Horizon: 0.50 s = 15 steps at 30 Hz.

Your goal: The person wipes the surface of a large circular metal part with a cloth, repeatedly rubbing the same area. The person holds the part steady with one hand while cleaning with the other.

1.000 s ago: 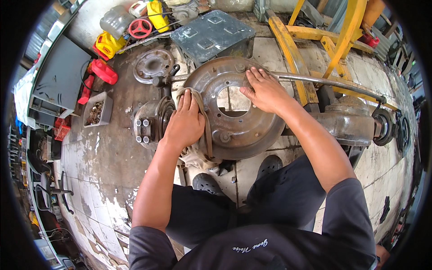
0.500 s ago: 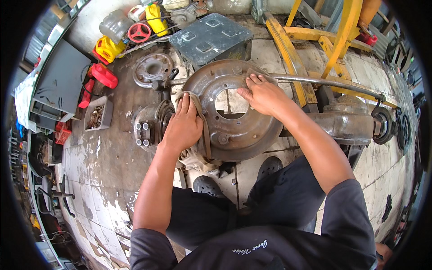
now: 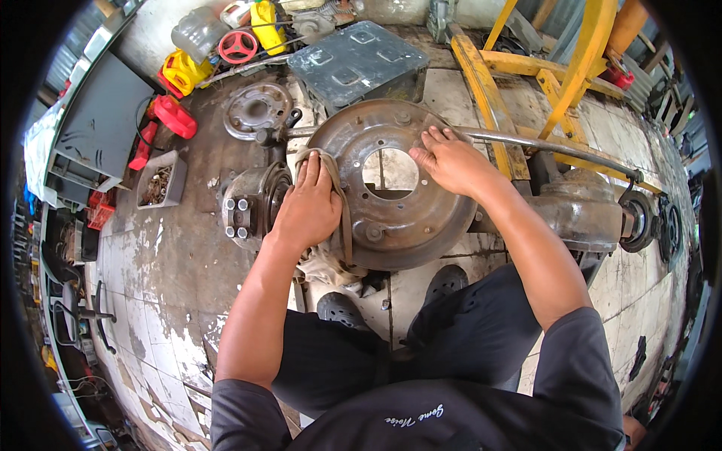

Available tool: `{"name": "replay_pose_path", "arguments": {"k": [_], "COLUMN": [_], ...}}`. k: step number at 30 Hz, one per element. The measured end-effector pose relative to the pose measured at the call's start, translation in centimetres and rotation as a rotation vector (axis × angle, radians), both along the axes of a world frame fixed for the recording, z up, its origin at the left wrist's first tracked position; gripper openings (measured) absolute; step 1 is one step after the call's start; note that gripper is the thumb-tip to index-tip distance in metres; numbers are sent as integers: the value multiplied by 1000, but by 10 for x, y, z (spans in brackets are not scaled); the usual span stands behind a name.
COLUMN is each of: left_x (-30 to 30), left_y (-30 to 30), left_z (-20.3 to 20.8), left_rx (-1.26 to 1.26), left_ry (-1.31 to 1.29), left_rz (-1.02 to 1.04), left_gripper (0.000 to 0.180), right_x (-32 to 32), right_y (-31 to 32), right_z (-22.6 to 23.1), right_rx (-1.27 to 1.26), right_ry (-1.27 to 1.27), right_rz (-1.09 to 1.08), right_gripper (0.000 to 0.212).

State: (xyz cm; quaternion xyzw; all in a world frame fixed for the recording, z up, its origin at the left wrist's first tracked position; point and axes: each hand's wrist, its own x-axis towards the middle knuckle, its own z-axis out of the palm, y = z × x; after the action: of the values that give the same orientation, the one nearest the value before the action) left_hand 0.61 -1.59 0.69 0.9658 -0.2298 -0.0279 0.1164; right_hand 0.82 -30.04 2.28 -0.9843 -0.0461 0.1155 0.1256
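A round, rusty brake backing plate [image 3: 391, 233] with a large centre hole stands in front of me, its face tilted up. My left hand [image 3: 308, 207] lies over a dirty beige rag [image 3: 342, 218] draped on the plate's left rim, fingers stretched out flat. On the upper right face, my right hand [image 3: 455, 161] presses a small brown piece of sandpaper [image 3: 430, 124], mostly covered by the fingers. Beside the left hand is a metal hub [image 3: 244, 214] with several bright bolts. To the right extends a heavy axle housing [image 3: 568, 210].
A long metal rod [image 3: 541, 143] runs behind the plate to the right. Behind stand a dark metal box [image 3: 361, 60] and a yellow steel frame [image 3: 485, 98]. On the left floor lie a round metal drum part [image 3: 257, 111], a bin of bolts [image 3: 162, 180] and a red jug [image 3: 174, 116].
My right hand has shifted slightly right and down on the plate's face with the sandpaper. The left hand stays on the rag. The view has moved slightly.
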Motion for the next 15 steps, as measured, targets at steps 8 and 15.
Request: {"name": "replay_pose_path", "arguments": {"k": [8, 15], "left_x": [2, 1], "left_y": [2, 0], "left_z": [2, 4], "left_rx": [7, 24], "left_ry": [15, 24], "left_rz": [1, -1], "left_gripper": [61, 62], "right_x": [4, 0], "right_y": [-6, -12], "right_z": [-2, 4], "right_rx": [37, 32], "right_ry": [-26, 58], "right_rz": [-3, 51], "right_gripper": [78, 76]}}
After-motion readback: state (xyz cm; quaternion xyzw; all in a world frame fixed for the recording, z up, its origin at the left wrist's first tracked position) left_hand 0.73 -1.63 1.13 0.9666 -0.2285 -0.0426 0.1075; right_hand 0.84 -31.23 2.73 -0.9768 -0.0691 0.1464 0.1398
